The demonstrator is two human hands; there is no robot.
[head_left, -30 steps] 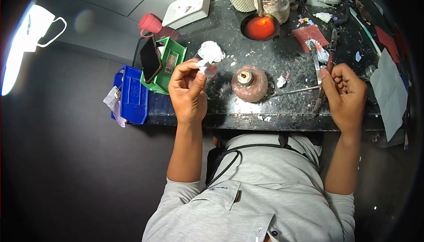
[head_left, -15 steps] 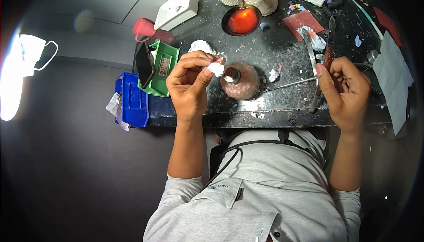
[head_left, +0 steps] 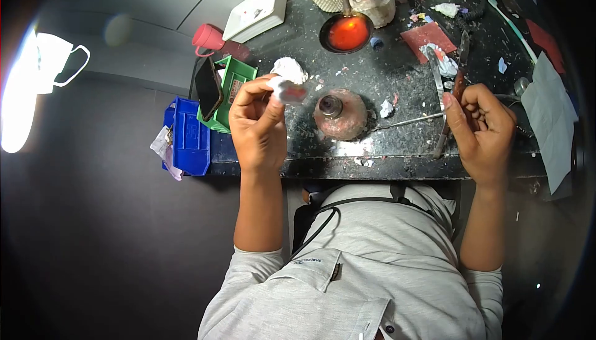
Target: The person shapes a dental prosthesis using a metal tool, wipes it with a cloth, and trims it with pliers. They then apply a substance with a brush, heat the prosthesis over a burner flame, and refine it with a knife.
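My left hand (head_left: 257, 122) pinches a small white piece with a red patch (head_left: 292, 92) between thumb and fingertips, raised over the table's left part. It looks like plaster with wax on it. To its right stands a round, stained spirit burner (head_left: 341, 116) with a dark metal top. My right hand (head_left: 487, 126) is curled at the right, its fingers closed around a thin metal carving tool (head_left: 410, 120) whose tip points left toward the burner. Beside the right thumb lie a flat metal instrument (head_left: 436, 70) and a knife with a brown handle (head_left: 460, 82).
A dark pan with glowing red contents (head_left: 347, 32) sits at the back. Green (head_left: 233, 88) and blue (head_left: 191, 144) bins stand left, with a phone (head_left: 208, 91) on the green one. A pink cup (head_left: 208, 37), white tray (head_left: 254, 17), red wax sheet (head_left: 428, 39) and paper sheet (head_left: 549, 113) lie around.
My left hand has drawn slightly left, away from the burner, and turned the white piece so its red patch shows. The right hand has barely moved.
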